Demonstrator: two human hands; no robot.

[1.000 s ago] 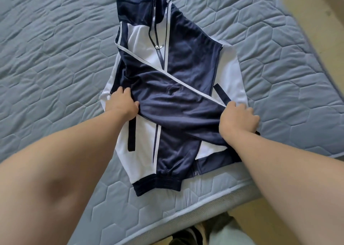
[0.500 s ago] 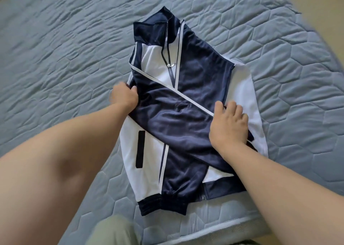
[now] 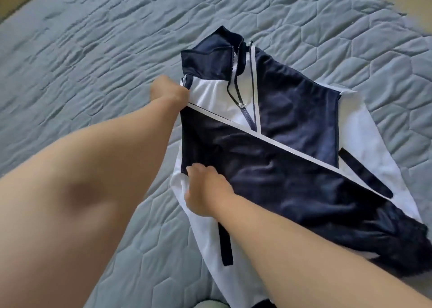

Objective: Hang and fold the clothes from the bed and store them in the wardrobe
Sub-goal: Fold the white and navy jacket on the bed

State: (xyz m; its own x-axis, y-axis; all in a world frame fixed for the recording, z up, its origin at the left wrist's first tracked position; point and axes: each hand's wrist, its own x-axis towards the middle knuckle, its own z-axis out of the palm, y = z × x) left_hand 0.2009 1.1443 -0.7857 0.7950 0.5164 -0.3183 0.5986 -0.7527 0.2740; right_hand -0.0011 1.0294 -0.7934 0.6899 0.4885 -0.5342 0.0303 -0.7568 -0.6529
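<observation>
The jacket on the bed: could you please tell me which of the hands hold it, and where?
Both. The left hand grips the jacket at its shoulder edge; the right hand pinches the folded navy sleeve.

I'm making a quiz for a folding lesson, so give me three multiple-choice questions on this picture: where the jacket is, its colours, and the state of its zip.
1. Where does the jacket lie? A on a hanger; B on the quilted mattress; C in a wardrobe.
2. Its colours? A red and black; B all grey; C navy and white.
3. Its zip is: A open at the collar; B closed to the top; C missing.
Answers: B, quilting surrounds it; C, navy and white panels; A, its two sides stand apart there.
</observation>
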